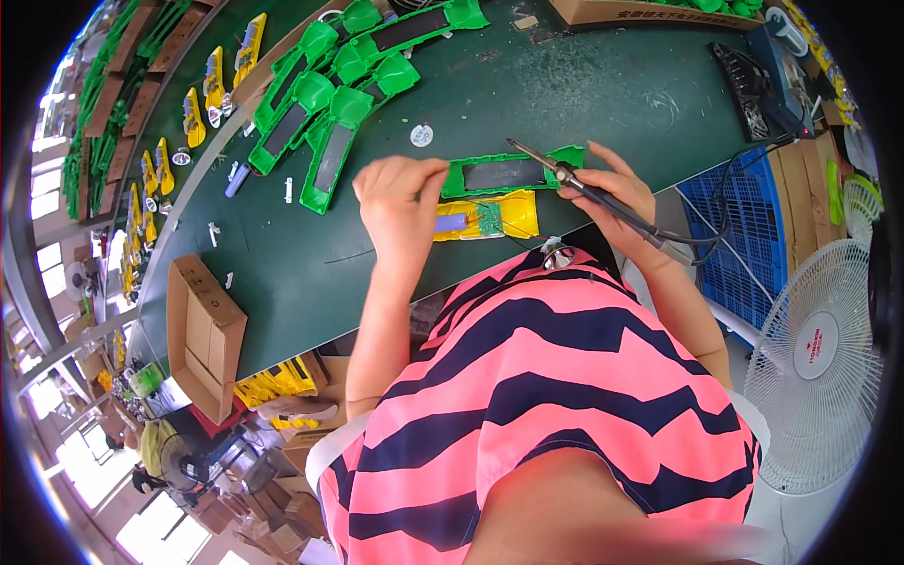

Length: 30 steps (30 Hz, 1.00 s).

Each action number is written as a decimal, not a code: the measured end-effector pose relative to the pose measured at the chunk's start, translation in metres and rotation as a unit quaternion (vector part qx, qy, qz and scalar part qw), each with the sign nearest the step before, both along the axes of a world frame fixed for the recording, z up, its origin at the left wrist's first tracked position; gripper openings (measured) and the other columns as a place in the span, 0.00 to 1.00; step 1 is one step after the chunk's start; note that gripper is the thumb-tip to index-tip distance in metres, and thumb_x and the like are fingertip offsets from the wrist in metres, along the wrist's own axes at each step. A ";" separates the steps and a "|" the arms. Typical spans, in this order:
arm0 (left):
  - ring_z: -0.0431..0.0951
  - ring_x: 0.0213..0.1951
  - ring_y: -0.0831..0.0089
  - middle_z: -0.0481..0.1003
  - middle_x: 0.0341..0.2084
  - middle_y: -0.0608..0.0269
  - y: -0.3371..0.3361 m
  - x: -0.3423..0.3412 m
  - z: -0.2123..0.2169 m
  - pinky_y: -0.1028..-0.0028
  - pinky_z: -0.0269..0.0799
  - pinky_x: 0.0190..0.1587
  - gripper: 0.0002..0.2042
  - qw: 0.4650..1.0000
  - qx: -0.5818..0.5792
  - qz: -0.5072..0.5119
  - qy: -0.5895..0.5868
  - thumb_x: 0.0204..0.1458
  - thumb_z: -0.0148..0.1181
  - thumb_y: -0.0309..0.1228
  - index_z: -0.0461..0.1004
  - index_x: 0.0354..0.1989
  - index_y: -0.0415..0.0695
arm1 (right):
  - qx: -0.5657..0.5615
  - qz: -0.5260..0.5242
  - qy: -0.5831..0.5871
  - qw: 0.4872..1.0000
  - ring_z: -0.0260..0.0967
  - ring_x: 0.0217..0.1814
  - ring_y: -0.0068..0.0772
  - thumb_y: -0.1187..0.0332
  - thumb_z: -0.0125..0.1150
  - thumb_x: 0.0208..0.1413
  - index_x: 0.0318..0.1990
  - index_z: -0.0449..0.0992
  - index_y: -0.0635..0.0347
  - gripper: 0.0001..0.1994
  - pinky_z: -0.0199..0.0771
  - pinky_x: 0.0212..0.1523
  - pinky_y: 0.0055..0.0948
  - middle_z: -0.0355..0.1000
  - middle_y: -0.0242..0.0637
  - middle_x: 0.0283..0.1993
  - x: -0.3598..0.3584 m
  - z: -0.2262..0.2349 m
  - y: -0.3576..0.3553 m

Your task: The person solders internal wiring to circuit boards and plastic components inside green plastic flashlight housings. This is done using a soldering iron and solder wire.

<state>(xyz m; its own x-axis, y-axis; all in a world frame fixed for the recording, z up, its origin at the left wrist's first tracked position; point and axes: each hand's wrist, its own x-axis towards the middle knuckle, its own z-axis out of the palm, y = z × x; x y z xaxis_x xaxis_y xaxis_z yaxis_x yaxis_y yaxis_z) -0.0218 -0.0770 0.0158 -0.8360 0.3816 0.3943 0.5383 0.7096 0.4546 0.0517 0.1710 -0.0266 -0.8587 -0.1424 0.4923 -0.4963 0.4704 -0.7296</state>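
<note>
My right hand (617, 193) grips a soldering iron (603, 198), its bare metal tip pointing up and left over a green plastic shell (504, 173) with a dark panel. My left hand (400, 196) is closed in a pinch at the shell's left end; what its fingertips hold, if anything, is too small to make out. Just below the green shell lies a yellow shell (520, 215). Inside it are a blue-violet cylinder (451, 222) and a small green circuit board (490, 218) with thin wires. A round shiny reflector (556, 254) rests near my shirt at the table edge.
Several green shells (330, 155) are piled at the back left of the green table (603, 94). Yellow shells (193, 118) line the far left. An open cardboard box (202, 330) stands at the left edge. A blue crate (739, 226) and white fan (815, 363) are at right.
</note>
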 end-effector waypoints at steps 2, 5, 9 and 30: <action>0.69 0.30 0.69 0.71 0.21 0.69 0.000 -0.009 -0.001 0.69 0.60 0.38 0.03 0.998 -0.052 -0.042 0.000 0.37 0.59 0.24 0.75 0.23 0.45 | 0.000 -0.029 0.025 0.999 0.72 0.39 0.41 0.74 0.64 0.42 0.38 0.70 0.62 0.14 0.69 0.47 0.36 0.74 0.37 0.35 -0.002 0.000 -0.006; 0.67 0.33 0.67 0.69 0.19 0.70 0.002 -0.016 -0.004 0.67 0.58 0.39 0.03 0.983 -0.153 -0.092 -0.033 0.36 0.59 0.27 0.76 0.22 0.48 | -0.206 -0.078 -0.107 0.970 0.72 0.33 0.34 0.74 0.63 0.44 0.36 0.71 0.66 0.12 0.72 0.38 0.30 0.73 0.39 0.31 -0.004 -0.001 -0.027; 0.66 0.31 0.65 0.68 0.19 0.66 0.008 -0.019 -0.003 0.66 0.60 0.37 0.02 0.966 -0.225 -0.105 -0.073 0.36 0.58 0.26 0.76 0.21 0.47 | -0.409 -0.085 -0.318 0.851 0.70 0.27 0.23 0.74 0.58 0.48 0.35 0.70 0.70 0.09 0.69 0.24 0.18 0.71 0.39 0.27 -0.017 -0.001 -0.032; 0.66 0.32 0.59 0.68 0.22 0.54 0.011 -0.026 -0.004 0.66 0.64 0.36 0.05 0.953 -0.229 -0.140 -0.141 0.38 0.52 0.21 0.75 0.23 0.40 | -0.352 -0.071 -0.350 0.866 0.70 0.27 0.21 0.71 0.58 0.49 0.35 0.72 0.66 0.08 0.63 0.19 0.16 0.72 0.36 0.29 -0.029 -0.004 -0.038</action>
